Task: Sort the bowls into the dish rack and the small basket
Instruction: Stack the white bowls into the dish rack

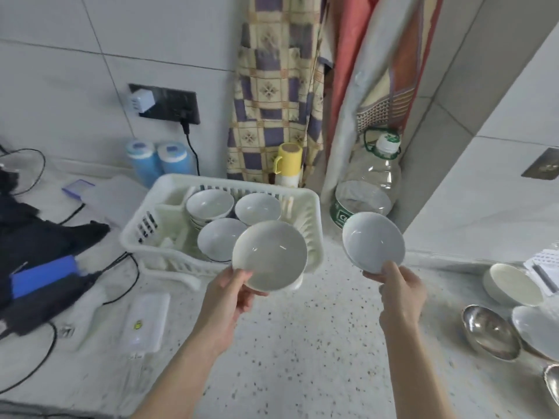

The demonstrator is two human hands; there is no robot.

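Over the near edge of the white dish rack (305, 207), the left hand (230, 297) holds a cream bowl (269, 255) by its lower rim, thumb curled over the lip and fingers underneath, the bowl tilted so its inside faces the camera. To the right of the rack, the right hand (399, 294) pinches the near rim of a white bowl (373, 241), which is raised above the speckled surface (302, 343) and tilted the same way. Inside the rack sit three white bowls: one at the back left (209, 204) on top of a stack, one at the back right (257, 207), and one in front (219, 238), partly hidden behind the cream bowl. Far right of the rack, on the surface, lie a cream dish (511, 284), a metal bowl (490, 331) and a white plate (535, 328). Behind the rack stand a yellow cup (289, 160) and a clear plastic jug (369, 179).
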